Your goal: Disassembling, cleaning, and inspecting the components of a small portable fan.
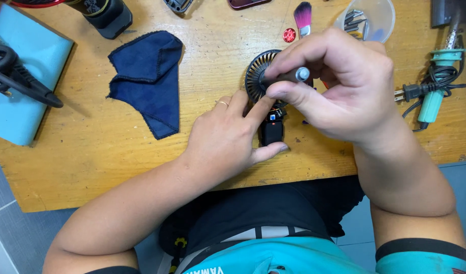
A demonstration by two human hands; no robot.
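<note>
Right hand [339,91]: we find its grip closed on a slim tool with a dark shaft and silver end cap [294,75], pinched between thumb and the curled forefinger, the remaining fingers folded above. We take the tool for a small screwdriver, though its tip is hidden behind the fingers. It lies nearly level and points toward the small black fan [261,81], whose round ribbed grille shows just past the thumb.

Left hand [228,137]: we note that it encloses nothing. Its forefinger is stretched out and presses on the fan's dark handle section [272,129], and its thumb rests against the lower end of that section, so the device is pinned flat to the desk [91,152] near the front edge. A ring sits on one finger.

State of work, as we judge it: the handle appears opened, with small coloured parts exposed between grille and body, and the fan is not closed up. We cannot tell whether a fastener is going in or out. Both forearms come in from below, the right wrist raised and bent over the work, the left lying low.

Surroundings: a dark blue cloth [147,76] lies well to the left, a clear cup of metal bits [367,18] and a pink-tipped brush [303,15] stand behind, and a green-handled soldering iron [438,81] lies at the right.
</note>
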